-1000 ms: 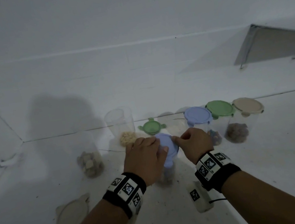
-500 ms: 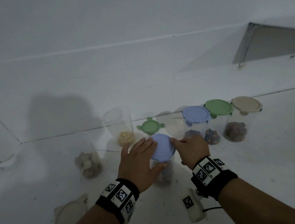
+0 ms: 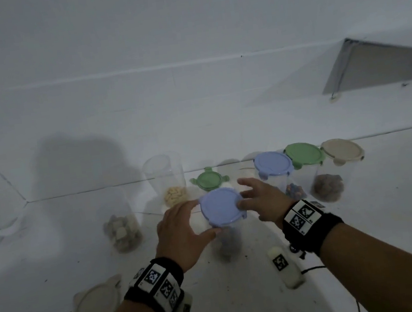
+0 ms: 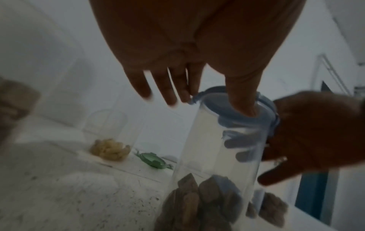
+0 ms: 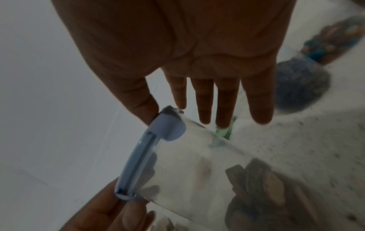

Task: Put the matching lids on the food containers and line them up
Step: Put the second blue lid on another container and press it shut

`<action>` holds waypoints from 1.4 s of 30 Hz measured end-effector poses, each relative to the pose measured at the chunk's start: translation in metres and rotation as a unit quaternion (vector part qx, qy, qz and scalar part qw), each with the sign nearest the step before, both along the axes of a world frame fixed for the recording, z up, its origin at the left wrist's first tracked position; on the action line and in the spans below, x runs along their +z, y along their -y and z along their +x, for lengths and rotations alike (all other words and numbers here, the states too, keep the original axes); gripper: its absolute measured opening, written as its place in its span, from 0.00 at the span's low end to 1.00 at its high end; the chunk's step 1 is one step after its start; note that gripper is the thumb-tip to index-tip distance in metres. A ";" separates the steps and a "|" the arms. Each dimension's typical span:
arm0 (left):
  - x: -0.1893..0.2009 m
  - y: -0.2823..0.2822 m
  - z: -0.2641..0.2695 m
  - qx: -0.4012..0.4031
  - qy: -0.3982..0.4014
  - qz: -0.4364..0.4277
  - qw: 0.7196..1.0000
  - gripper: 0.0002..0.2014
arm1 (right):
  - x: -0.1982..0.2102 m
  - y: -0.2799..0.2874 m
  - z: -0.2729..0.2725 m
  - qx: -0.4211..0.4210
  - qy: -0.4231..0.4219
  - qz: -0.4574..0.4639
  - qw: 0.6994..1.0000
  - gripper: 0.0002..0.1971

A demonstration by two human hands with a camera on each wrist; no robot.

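A blue lid (image 3: 221, 208) sits on a clear container (image 3: 228, 245) with brown pieces at its bottom, in the middle of the white surface. My left hand (image 3: 200, 218) is at the lid's left side with straight fingers; its thumb touches the front rim. My right hand (image 3: 240, 193) is at the right side, fingers spread, thumb against the lid's edge. In the right wrist view the blue lid (image 5: 136, 157) is seen edge-on, a tab folded down over the container (image 5: 197, 164). In the left wrist view my thumb lies on the lid's rim (image 4: 229, 120).
Three lidded containers stand in a row at the back right: blue (image 3: 274, 167), green (image 3: 304, 155), beige (image 3: 343, 153). Two lidless containers stand to the left, one with yellow pieces (image 3: 169, 182), one with pale chunks (image 3: 122, 231). A small green lid (image 3: 209, 180) and a beige lid (image 3: 96, 306) lie loose.
My left palm has come off the blue lid and slid to its left side. My right hand has uncurled and spread its fingers. The lid's top now shows fully.
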State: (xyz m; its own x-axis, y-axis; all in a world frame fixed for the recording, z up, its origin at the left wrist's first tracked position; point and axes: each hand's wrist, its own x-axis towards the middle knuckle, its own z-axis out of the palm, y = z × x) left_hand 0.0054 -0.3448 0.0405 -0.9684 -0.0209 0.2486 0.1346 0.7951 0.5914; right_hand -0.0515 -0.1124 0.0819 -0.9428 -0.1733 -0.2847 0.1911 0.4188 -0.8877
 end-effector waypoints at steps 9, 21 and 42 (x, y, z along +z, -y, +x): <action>-0.004 -0.005 -0.005 -0.087 0.145 0.201 0.965 0.51 | -0.013 0.003 0.016 -0.008 0.051 -0.099 0.994 0.19; -0.020 -0.025 -0.008 -0.063 0.085 0.244 0.964 0.44 | -0.028 0.014 0.021 -0.015 -0.048 -0.081 0.995 0.12; -0.023 -0.018 -0.025 -0.095 0.134 0.254 0.953 0.47 | -0.022 0.024 -0.004 -0.120 -0.063 -0.021 0.991 0.21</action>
